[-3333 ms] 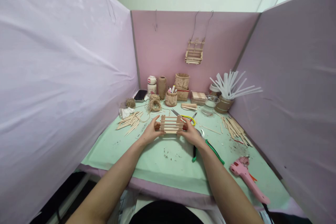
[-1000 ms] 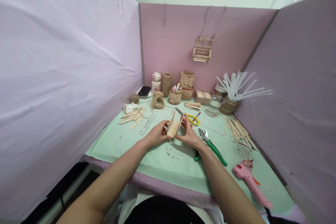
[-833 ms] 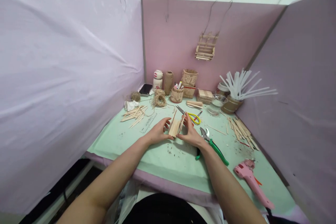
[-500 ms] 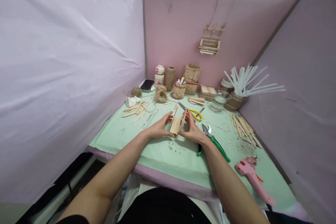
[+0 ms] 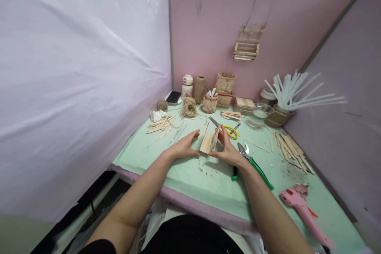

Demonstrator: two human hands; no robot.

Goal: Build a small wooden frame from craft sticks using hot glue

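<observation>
Currently the right hand pinches the small stick box by its right side, at the middle of the green table, while the left hand is spread, fingers clear of the other side; whether its thumb touches is hard to tell. Ideally the pinch should be light and low, near the base, as squeezing the thin sides could bend them inward

A black garment, marked by one tiny pale fleck, is worn in the foreground, with the edge of a black sleeve seen above the left elbow, and the left forearm, right forearm, left hand and right hand shown bare.
</observation>
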